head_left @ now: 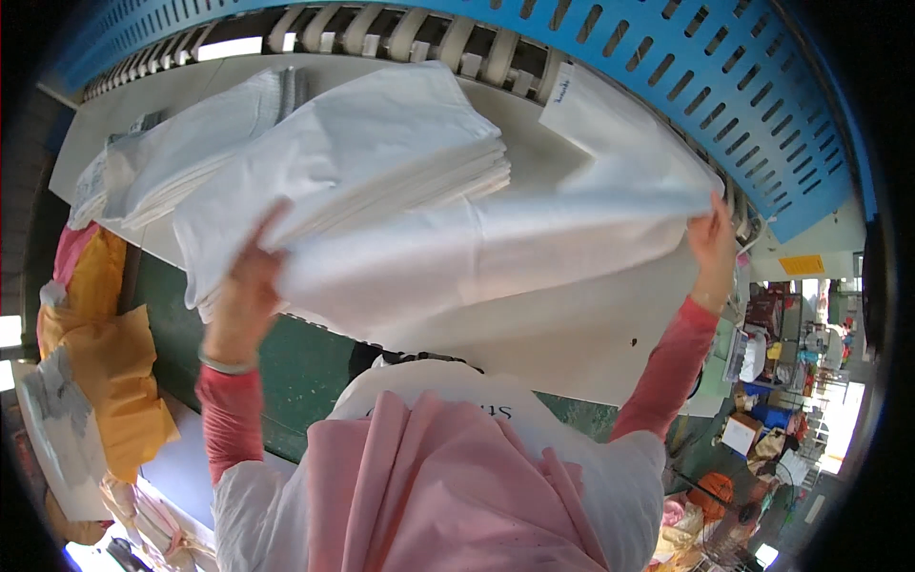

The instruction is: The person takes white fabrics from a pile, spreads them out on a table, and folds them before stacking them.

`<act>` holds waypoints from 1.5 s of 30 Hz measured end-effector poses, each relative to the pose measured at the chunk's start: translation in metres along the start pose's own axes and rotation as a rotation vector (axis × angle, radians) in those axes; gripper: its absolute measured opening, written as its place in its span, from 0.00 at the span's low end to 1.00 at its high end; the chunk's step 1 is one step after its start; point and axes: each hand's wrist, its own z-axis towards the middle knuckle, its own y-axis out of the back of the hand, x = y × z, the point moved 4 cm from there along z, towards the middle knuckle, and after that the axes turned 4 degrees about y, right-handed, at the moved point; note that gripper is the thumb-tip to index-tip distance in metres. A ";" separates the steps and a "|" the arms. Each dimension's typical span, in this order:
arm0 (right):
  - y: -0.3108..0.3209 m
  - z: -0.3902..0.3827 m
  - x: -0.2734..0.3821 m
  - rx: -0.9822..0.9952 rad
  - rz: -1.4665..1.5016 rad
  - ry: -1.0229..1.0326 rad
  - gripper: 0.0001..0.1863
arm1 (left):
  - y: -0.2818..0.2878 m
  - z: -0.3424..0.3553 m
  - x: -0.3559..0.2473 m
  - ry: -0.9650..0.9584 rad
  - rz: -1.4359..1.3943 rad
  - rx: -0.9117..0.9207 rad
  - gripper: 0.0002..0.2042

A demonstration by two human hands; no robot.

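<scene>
A long white cloth, folded lengthwise, stretches between my two hands above the table. My right hand is closed on its right end, fingers pinching the upper corner. At the cloth's left end is my left hand, blurred by motion, with its fingers stretched out and apart; whether they touch the cloth is hard to see. Just beyond my left hand lies a thick stack of folded white cloths. A further white piece of cloth extends toward the far right, against the machine's edge.
A pale worktable lies under the cloths, with another cloth pile at its far left. Along the back runs a slotted blue guard above a row of pale belts. Yellow and orange fabric hangs at the left.
</scene>
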 end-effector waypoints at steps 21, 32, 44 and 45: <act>-0.196 0.020 -0.223 0.260 -1.275 0.364 0.27 | 0.228 -0.083 0.020 -0.188 0.717 -0.720 0.12; -0.089 0.102 -0.216 0.136 -2.232 0.752 0.20 | 0.151 -0.059 -0.010 -0.758 0.773 -0.884 0.09; -0.037 -0.069 -0.113 0.377 -1.620 0.477 0.12 | -0.117 0.059 0.163 0.402 -0.013 0.505 0.25; -0.037 -0.101 -0.109 0.517 -1.573 0.571 0.12 | -0.127 0.062 0.192 0.608 -0.238 0.507 0.26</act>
